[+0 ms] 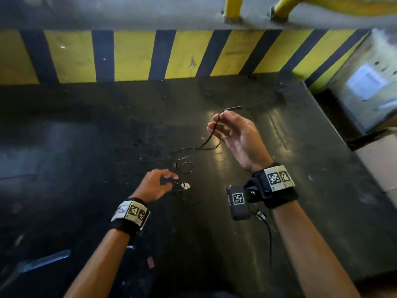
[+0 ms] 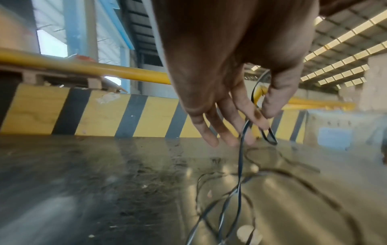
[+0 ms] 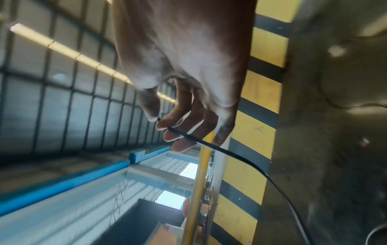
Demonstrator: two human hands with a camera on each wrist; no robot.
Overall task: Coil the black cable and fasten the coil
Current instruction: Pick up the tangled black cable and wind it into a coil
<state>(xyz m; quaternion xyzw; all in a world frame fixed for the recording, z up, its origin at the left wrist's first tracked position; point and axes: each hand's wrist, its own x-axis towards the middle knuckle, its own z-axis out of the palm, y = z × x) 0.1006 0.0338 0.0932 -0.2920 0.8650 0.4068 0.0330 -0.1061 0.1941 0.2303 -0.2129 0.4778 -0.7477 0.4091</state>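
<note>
A thin black cable runs slack across the dark table between my hands. My right hand is raised above the table and pinches the cable near one end between thumb and fingertips. The short free end sticks out past the fingers. My left hand is low over the table and pinches the other part of the cable between thumb and forefinger. A small loop lies just beyond it. A small white disc lies beside the left fingers.
A yellow-and-black striped barrier closes off the back of the table, with yellow rails above it. A blue-handled tool lies at the near left. A cardboard box stands past the table's right edge.
</note>
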